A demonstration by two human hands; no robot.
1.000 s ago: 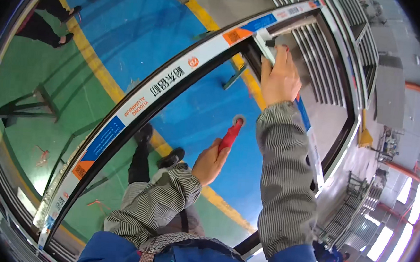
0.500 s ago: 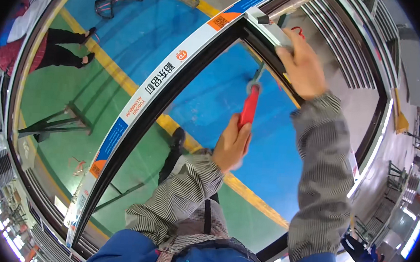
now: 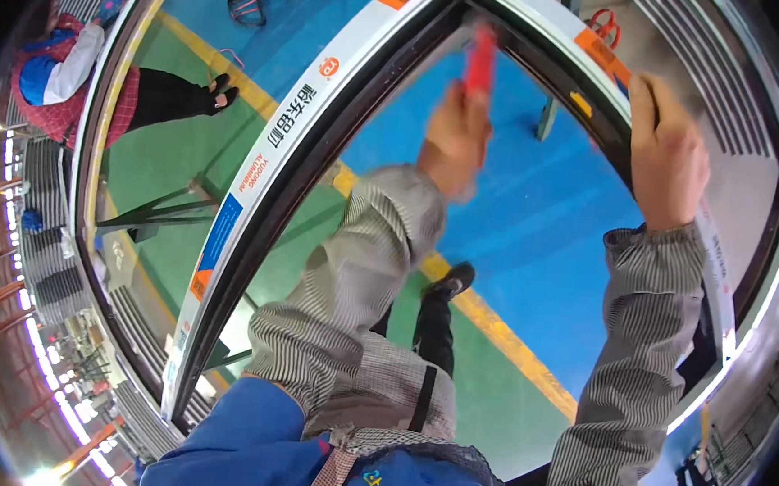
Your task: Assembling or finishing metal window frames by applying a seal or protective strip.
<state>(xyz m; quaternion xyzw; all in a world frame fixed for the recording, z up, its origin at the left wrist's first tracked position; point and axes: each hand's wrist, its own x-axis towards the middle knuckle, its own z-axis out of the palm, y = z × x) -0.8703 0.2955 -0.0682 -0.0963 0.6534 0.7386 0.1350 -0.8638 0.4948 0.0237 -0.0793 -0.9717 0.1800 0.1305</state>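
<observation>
My left hand [image 3: 455, 139] is closed around a red-handled tool [image 3: 482, 55] and is blurred with motion, raised toward the upper corner of a large aluminium window frame [image 3: 288, 137]. The tool's tip sits close to the dark inner edge of the frame near that corner. My right hand [image 3: 667, 150] lies flat on the frame's right rail [image 3: 713, 266], fingers pressed on it. Both forearms wear striped grey sleeve covers over a blue jacket.
Through the frame I see a blue and green floor with a yellow line [image 3: 492, 322]. Another person [image 3: 76, 77] in red, white and blue stands at the far left. Racks of metal profiles [image 3: 55, 247] line the left side, and grey slatted panels [image 3: 733, 113] sit at the right.
My left hand has lifted the red tool upward from mid-frame to the upper corner. My right hand has stayed on the right rail while the view shifted.
</observation>
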